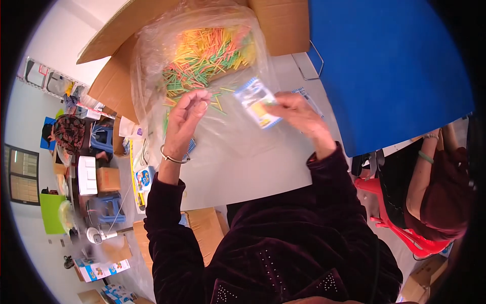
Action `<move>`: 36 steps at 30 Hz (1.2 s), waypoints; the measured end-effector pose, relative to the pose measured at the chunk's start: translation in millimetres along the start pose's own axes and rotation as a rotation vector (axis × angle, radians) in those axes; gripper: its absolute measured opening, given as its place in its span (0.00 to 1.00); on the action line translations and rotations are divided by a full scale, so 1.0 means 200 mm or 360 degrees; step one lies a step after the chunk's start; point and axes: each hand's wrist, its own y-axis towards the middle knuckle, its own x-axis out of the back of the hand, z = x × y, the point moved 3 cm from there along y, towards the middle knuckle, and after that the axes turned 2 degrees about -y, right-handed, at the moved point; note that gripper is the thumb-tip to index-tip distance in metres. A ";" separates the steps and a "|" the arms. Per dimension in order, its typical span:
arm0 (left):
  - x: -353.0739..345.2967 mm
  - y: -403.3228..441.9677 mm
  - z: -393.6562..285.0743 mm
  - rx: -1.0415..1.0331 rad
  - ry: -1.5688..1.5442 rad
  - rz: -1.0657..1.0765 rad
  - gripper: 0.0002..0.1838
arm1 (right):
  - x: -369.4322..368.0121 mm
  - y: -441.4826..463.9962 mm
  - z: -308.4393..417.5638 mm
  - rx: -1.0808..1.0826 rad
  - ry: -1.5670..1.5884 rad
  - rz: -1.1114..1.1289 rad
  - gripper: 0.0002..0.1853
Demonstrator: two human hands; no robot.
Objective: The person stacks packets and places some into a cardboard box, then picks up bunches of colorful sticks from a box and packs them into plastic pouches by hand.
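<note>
In my right hand (304, 114), thumb and fingers grip the edge of a small white-and-blue printed packet (256, 101) with a yellow patch, slightly blurred. My left hand (186, 119), with a bangle at the wrist, has its fingers curled and thumb pressed in; whether anything small is between them I cannot make out. Just beyond it lies a heap of short thin sticks (207, 55) in yellow, orange, pink and green. They rest on a clear plastic bag (152, 66) that spills from a cardboard box (278, 25).
More printed packets (309, 101) lie behind my right hand on the grey table (243, 177). A blue panel (390, 66) stands to the right, with another person's arm (422, 177) and a red chair (374, 197) beside it. A fan (94, 234) stands at the left.
</note>
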 end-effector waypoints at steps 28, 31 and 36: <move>0.32 -0.40 0.13 0.0243 -0.0005 -0.0452 0.15 | 0.20 -0.15 0.82 0.1072 0.1019 0.0402 0.09; 0.37 -0.48 0.15 0.0266 -0.0028 -0.0593 0.15 | 0.13 -0.18 0.83 0.0925 0.0777 0.0495 0.08; 0.37 -0.54 0.16 0.0343 -0.0053 -0.0582 0.14 | -0.18 -0.28 0.86 0.1980 -0.0145 0.1067 0.07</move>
